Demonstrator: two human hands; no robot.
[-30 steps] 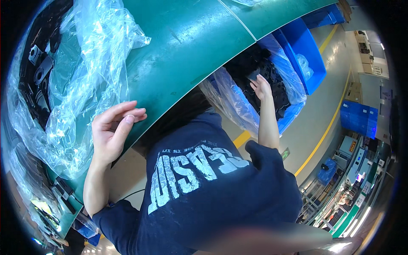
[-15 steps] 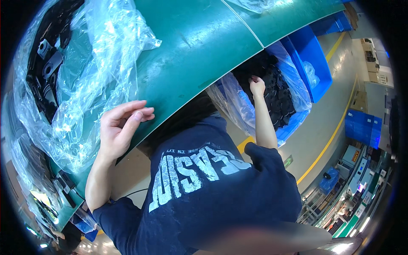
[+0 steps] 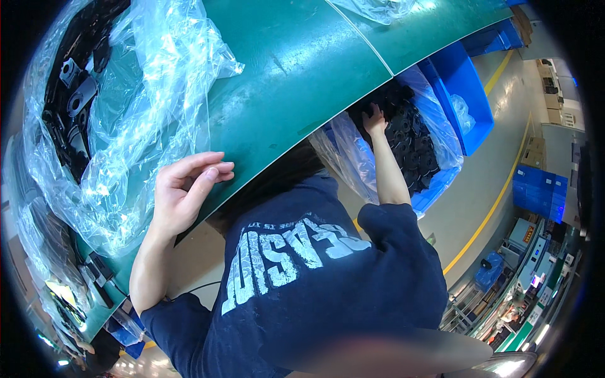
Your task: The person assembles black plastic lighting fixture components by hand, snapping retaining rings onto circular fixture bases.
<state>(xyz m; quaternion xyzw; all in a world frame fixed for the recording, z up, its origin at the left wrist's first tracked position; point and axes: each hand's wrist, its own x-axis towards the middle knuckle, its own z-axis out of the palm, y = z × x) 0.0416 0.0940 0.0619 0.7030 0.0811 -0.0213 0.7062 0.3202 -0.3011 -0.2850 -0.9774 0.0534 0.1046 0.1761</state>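
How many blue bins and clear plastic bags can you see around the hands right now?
Blue bins: 2, the bag-lined bin of black parts that the right hand reaches into, and another bin beside it.
Clear plastic bags: 2, the bin liner and the bag on the green table beside the left hand.
Total: 4

Two hands show: the left hand [image 3: 186,192] lies flat on the edge of one green tabletop [image 3: 296,69], and the right hand [image 3: 375,119] reaches into one blue bin [image 3: 469,94] lined with one clear bag [image 3: 353,157]. That bin holds a heap of small black parts [image 3: 413,148], too many and too jumbled to count. On the tabletop lies one large crumpled sheet of clear plastic [image 3: 145,107] over a second heap of dark parts [image 3: 72,101], again beyond counting, and one stack of blue crates [image 3: 535,192] stands on the floor.
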